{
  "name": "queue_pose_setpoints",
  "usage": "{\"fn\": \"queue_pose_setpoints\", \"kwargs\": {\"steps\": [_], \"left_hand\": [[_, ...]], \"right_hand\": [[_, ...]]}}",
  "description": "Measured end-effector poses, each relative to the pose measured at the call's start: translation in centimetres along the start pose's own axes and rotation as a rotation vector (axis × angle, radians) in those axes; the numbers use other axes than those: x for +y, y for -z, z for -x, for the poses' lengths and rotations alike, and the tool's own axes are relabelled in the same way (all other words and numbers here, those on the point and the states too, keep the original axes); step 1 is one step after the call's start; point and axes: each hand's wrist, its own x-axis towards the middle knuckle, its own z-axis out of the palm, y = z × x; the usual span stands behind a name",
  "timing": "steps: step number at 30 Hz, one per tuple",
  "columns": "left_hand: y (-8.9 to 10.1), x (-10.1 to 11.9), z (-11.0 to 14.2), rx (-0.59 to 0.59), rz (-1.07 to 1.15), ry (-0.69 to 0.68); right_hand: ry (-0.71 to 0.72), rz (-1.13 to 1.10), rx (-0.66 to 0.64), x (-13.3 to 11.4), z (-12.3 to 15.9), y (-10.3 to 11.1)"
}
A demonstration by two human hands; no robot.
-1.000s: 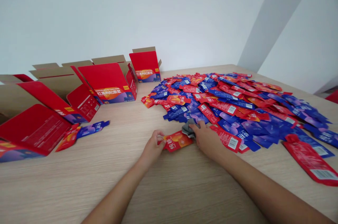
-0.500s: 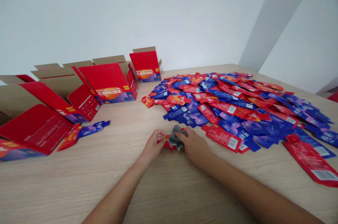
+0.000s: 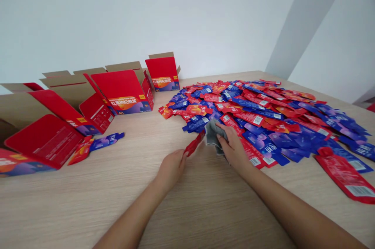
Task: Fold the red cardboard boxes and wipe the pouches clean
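Observation:
My left hand [image 3: 172, 167] pinches one end of a red sachet [image 3: 194, 145], tilted up and seen nearly edge-on. Bunched in the fingers of my right hand [image 3: 233, 147] is a grey cloth [image 3: 215, 135], just to the right of the sachet's far end. Whether cloth and sachet touch is hard to make out. Beyond my right hand spreads a big pile of red and blue sachets [image 3: 252, 112]. Two more, a red sachet [image 3: 81, 151] and a blue sachet [image 3: 107, 142], lie together at the left.
Open red cardboard boxes line the left and back: a near box [image 3: 43, 143], another box [image 3: 98, 112], a middle box [image 3: 123, 88] and a far box [image 3: 162, 71]. A loose red sachet [image 3: 345, 174] lies at the right. A pale wall [image 3: 117, 14] stands behind the wooden table [image 3: 140, 147].
The cloth in my right hand has moved up and right, away from my left hand. The red sachet, earlier mostly covered by the cloth, now shows along its length.

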Motion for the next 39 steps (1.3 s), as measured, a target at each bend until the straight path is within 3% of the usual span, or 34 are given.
{"fn": "queue_pose_setpoints", "kwargs": {"steps": [2,5,8,11,18,22,24,26,29,36,39], "left_hand": [[-0.3,0.0,-0.1,-0.069,0.285,0.162],[-0.6,0.1,0.1,-0.300,0.582,0.380],[-0.6,0.4,0.2,-0.458,0.591,0.433],[-0.4,0.7,0.0,-0.510,0.549,0.454],[-0.1,0.5,-0.2,-0.473,0.695,0.470],[-0.2,0.2,0.0,-0.448,0.712,0.494],[-0.3,0.3,0.0,-0.441,0.673,0.495],[-0.5,0.4,0.0,-0.429,0.632,0.500],[-0.5,0.3,0.0,-0.430,0.627,0.500],[-0.8,0.1,-0.5,-0.393,0.827,0.462],[0.1,-0.8,0.1,-0.348,0.941,0.445]], "right_hand": [[0.088,-0.018,-0.016,-1.3,0.6,0.1],[0.246,0.065,-0.273,-3.7,2.2,-0.7],[0.257,0.183,-0.530,-5.1,3.4,-1.9],[0.194,0.280,-0.608,-4.6,3.1,-2.4],[-0.006,0.516,-0.426,-0.2,-0.1,-0.8],[0.041,0.370,-0.310,-1.4,0.5,-0.7],[0.138,0.299,-0.336,-3.2,1.5,-1.1],[0.196,0.289,-0.444,-4.8,2.4,-1.8],[0.173,0.334,-0.584,-5.4,2.9,-2.5],[0.027,0.546,-0.451,-2.1,0.6,-2.0],[-0.008,0.610,-0.409,-1.0,0.2,-1.3]]}}
